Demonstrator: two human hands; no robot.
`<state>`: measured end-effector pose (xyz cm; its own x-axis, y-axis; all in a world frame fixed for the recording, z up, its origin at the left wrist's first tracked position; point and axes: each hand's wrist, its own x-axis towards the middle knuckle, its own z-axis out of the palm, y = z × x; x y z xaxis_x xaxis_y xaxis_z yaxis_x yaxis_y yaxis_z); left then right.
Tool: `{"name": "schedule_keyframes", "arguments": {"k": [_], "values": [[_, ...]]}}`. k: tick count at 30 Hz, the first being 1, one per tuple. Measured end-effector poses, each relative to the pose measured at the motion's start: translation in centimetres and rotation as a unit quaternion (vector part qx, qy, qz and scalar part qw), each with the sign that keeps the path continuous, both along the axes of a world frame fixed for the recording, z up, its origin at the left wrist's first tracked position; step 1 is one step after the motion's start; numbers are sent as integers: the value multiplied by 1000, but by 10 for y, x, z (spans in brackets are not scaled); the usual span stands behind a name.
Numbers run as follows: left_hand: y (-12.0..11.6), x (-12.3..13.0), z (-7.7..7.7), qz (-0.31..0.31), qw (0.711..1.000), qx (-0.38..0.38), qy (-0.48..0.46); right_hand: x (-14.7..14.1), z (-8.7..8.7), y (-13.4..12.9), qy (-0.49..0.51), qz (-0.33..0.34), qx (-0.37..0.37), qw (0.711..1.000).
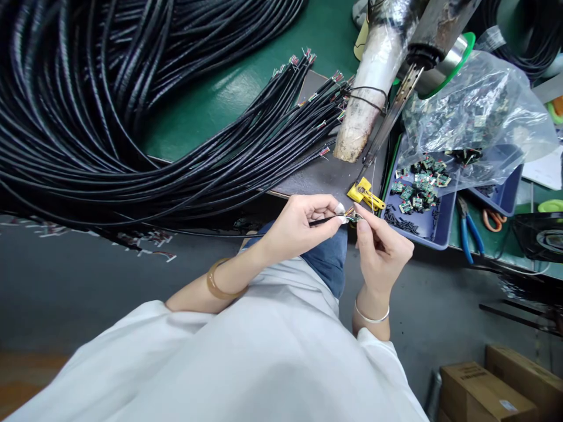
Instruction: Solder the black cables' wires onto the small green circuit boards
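My left hand point(308, 220) pinches a black cable point(323, 220) close to its stripped end, where thin coloured wires come out. Facing it, my right hand point(380, 240) is closed at the fingertips on a small circuit board point(354, 217), which meets the wire ends. Whether the wires are joined to the board is too small to tell. Just beyond the fingertips, a soldering iron point(387, 126) points down at a yellow clip-like holder point(364, 193). A thin strand of solder wire point(373, 176) hangs beside that holder.
Bundled black cables point(211, 152) cover the bench's left side. A purple tray point(444, 225) at right holds small boards point(420, 187) and black pieces. Nearby are a plastic bag point(484, 111), blue-handled pliers point(468, 231), a wrapped duct point(363, 111) and a solder spool point(448, 67). Cardboard boxes point(484, 390) stand lower right.
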<state>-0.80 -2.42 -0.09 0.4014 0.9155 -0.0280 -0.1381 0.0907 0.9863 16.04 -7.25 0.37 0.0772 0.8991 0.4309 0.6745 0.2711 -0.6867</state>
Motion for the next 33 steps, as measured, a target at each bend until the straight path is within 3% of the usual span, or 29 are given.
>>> {"name": "schedule_keyframes", "arguments": {"k": [7,12,17,22,33], "values": [[-1,1,-3,0,1000,4,18,1,0,-1,-13,3,1,1000],[-1,3,-6,-5,999,12,31,4,2,2,-111,14,71,991],[-1,3,-5,-20,999,12,24,4,3,3,-120,101,50,986],[-1,2,-1,-15,1000,-8,16,5,4,2,-92,9,50,994],[-1,2,-8,1,999,39,35,3,0,3,-80,6,36,996]]}}
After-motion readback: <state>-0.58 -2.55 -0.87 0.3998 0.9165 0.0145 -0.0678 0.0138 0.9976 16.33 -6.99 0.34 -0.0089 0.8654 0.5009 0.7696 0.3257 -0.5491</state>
